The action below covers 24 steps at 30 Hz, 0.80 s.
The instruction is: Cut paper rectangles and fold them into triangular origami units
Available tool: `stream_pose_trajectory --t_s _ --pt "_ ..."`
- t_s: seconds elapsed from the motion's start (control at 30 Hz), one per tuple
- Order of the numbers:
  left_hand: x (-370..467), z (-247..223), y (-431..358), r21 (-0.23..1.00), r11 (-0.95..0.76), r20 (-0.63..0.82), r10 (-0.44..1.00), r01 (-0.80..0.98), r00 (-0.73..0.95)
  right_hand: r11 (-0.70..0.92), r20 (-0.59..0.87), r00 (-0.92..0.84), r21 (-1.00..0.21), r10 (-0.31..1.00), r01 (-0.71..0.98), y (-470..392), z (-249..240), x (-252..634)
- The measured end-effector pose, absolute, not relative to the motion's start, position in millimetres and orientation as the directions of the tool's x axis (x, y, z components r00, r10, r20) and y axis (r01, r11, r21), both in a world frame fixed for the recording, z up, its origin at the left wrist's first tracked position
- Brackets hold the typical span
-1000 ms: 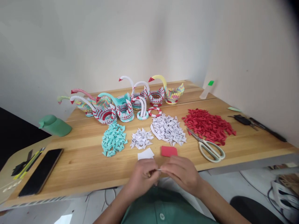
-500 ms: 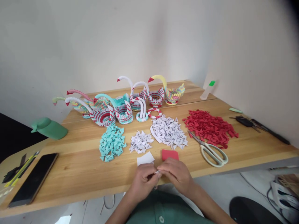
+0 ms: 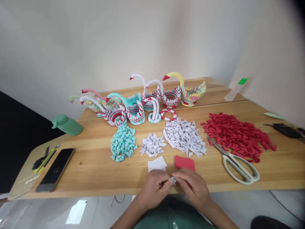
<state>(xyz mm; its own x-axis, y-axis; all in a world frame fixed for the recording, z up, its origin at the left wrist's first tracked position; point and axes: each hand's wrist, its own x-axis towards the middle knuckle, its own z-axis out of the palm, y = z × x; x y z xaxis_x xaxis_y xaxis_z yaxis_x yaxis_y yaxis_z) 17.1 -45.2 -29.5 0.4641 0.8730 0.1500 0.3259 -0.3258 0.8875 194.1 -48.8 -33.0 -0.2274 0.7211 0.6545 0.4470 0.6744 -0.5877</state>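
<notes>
A small folded piece of white paper is pinched between both hands at the table's front edge. My left hand is closed on its left side, thumb against forefinger. My right hand grips the other side; the fingers hide most of the piece. Just beyond my left hand lie white paper slips, and past my right hand a stack of red paper slips. Farther back are piles of folded triangles: turquoise, a small white pile, a larger white pile and red.
Scissors lie right of my hands. Several folded-paper swans stand at the back, near a red-and-white paper ring. At left are a phone, a green bottle and a tray with cutters.
The view has turned left, so the table's things appear farther right. Both hands still pinch the small white paper, with a slight shift of the fingers.
</notes>
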Motion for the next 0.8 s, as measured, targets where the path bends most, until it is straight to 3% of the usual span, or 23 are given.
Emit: stream_pose_trajectory --t_s 0.2,0.53,0.8 --pt "21 -37 -46 0.899 -0.295 0.176 0.921 0.323 0.349 0.684 0.664 -0.242 -0.559 0.707 0.469 -48 -36 195" --pt "19 -31 -44 0.882 -0.4 0.268 0.859 0.248 0.436 0.621 0.541 -0.305 -0.671 0.783 0.405 -48 -38 197" --pt "17 -28 -46 0.878 -0.389 0.229 0.853 0.278 0.469 0.603 0.525 -0.297 -0.683 0.798 0.413 -52 -40 197"
